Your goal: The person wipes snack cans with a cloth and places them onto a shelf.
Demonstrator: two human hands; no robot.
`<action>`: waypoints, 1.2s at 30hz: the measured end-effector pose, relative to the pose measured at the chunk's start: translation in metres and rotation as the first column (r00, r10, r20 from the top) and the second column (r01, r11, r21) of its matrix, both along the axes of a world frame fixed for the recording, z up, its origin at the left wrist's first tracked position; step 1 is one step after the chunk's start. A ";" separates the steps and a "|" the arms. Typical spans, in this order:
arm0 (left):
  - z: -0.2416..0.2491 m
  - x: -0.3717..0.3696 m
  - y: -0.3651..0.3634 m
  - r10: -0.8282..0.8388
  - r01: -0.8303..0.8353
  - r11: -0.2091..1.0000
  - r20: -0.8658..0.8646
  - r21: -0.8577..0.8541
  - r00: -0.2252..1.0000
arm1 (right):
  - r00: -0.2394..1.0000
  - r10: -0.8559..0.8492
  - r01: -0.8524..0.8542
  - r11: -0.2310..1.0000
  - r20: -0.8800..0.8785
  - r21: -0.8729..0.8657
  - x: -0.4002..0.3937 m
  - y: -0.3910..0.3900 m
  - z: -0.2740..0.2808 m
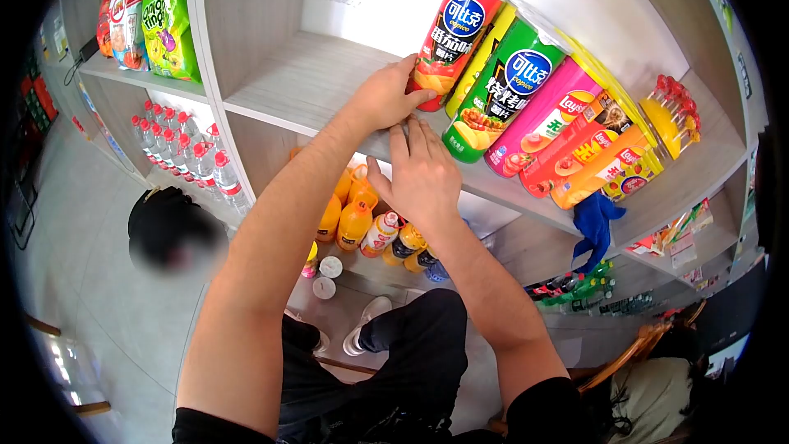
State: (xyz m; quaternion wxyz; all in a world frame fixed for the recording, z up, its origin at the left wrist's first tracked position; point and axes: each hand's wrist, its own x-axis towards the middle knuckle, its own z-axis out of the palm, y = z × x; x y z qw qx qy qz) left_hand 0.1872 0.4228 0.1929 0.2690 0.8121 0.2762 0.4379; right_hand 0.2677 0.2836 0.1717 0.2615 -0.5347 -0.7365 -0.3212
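On the upper shelf, my left hand wraps its fingers round the lower part of a red chip can. My right hand rests at the shelf's front edge just below, fingers stretched out, holding nothing. A yellow can stands behind and right of the red one, beside a green can. Farther right are a pink can, a red Lay's can and an orange Lay's can. All the cans look tilted in this view.
Lollipops stand right of the cans, and a blue cloth hangs from the shelf edge. Orange bottles fill a lower shelf. Water bottles and chip bags are left. A person is at left, another lower right.
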 end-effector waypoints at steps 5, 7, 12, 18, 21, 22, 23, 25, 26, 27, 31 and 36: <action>0.005 -0.002 -0.007 0.009 -0.009 0.999 0.002 -0.044 1.000 | 1.000 -0.006 0.006 1.000 0.003 0.011 0.000 0.001 -0.002; 0.009 -0.003 -0.009 0.015 -0.017 0.999 -0.036 -0.045 0.999 | 1.000 0.002 -0.002 1.000 0.000 0.015 0.000 0.001 -0.002; 0.006 -0.002 -0.005 0.037 -0.038 0.999 -0.045 -0.025 0.998 | 1.000 -0.008 0.008 1.000 0.002 0.015 0.000 0.001 -0.001; 0.006 -0.003 -0.004 0.035 -0.037 0.999 -0.032 -0.035 0.999 | 1.000 -0.011 0.011 1.000 -0.014 0.020 0.001 0.002 -0.003; 0.007 -0.003 -0.006 0.060 -0.061 0.995 -0.017 -0.082 0.998 | 1.000 -0.013 0.014 1.000 -0.024 0.027 0.000 0.002 -0.004; 0.005 -0.002 -0.006 0.090 -0.089 0.991 -0.002 -0.096 0.996 | 1.000 -0.009 0.010 0.999 -0.023 0.034 0.000 0.003 -0.005; 0.004 0.000 -0.006 0.120 -0.118 0.987 0.012 -0.111 0.993 | 1.000 -0.004 0.005 0.999 -0.023 0.041 0.002 0.003 -0.005; 0.006 -0.001 -0.009 0.178 -0.178 0.983 -0.001 -0.054 0.984 | 1.000 -0.015 0.016 0.999 -0.023 0.052 0.003 0.002 -0.004; 0.004 -0.004 -0.010 0.213 -0.213 0.976 -0.012 -0.038 0.977 | 1.000 -0.014 0.015 0.999 -0.026 0.044 0.001 0.001 -0.005; 0.001 -0.007 -0.012 0.256 -0.256 0.967 -0.001 -0.009 0.967 | 1.000 -0.020 0.020 0.999 -0.011 0.051 0.000 0.000 -0.005; -0.020 -0.021 -0.025 0.385 -0.389 0.913 0.053 0.125 0.921 | 0.998 0.024 -0.024 1.000 -0.067 0.003 0.001 -0.001 -0.008; -0.053 -0.075 -0.121 0.350 -0.333 0.737 0.088 0.588 0.933 | 0.997 0.070 -0.065 0.992 -0.040 0.109 0.004 -0.013 -0.023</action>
